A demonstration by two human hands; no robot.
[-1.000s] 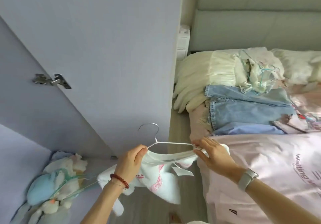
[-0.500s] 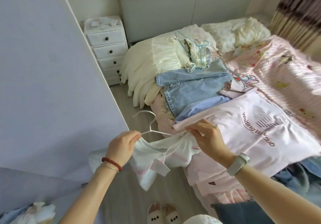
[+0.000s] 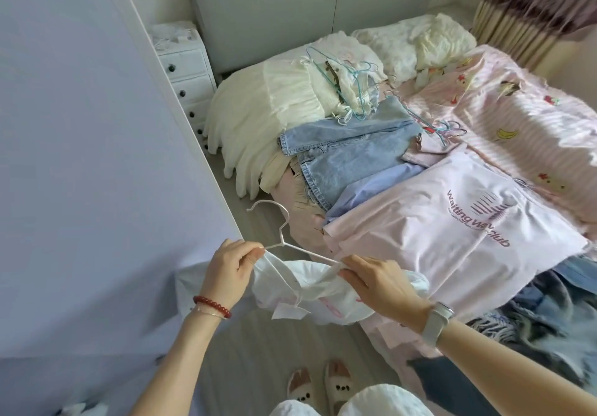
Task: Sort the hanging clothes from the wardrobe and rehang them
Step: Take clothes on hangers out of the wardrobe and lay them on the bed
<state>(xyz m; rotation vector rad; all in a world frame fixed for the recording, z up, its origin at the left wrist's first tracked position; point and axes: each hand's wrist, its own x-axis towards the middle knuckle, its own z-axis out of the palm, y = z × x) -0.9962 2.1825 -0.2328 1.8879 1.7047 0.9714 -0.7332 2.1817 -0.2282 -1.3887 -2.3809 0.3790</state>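
Observation:
A white top with pink print (image 3: 323,296) hangs on a thin white hanger (image 3: 281,238) over the floor beside the bed. My left hand (image 3: 231,270) pinches the garment's shoulder at the hanger's left end. At the hanger's right end, my right hand (image 3: 378,281) pinches the collar and wire. A paper tag (image 3: 289,312) dangles below the collar. On the bed lie a pink T-shirt with lettering (image 3: 452,231), folded denim pieces (image 3: 352,157), a cream ruffled garment (image 3: 268,115) and several loose wire hangers (image 3: 342,80).
The lilac wardrobe door (image 3: 87,144) stands open at the left, close to my left hand. A white drawer unit (image 3: 187,70) is by the headboard. Darker clothes (image 3: 542,325) pile at the bed's near right. My slippers (image 3: 319,386) are on the narrow floor strip.
My view has swung from the wardrobe toward the bed. Both hands stay on the white top and hanger, which has moved nearer the bed's edge.

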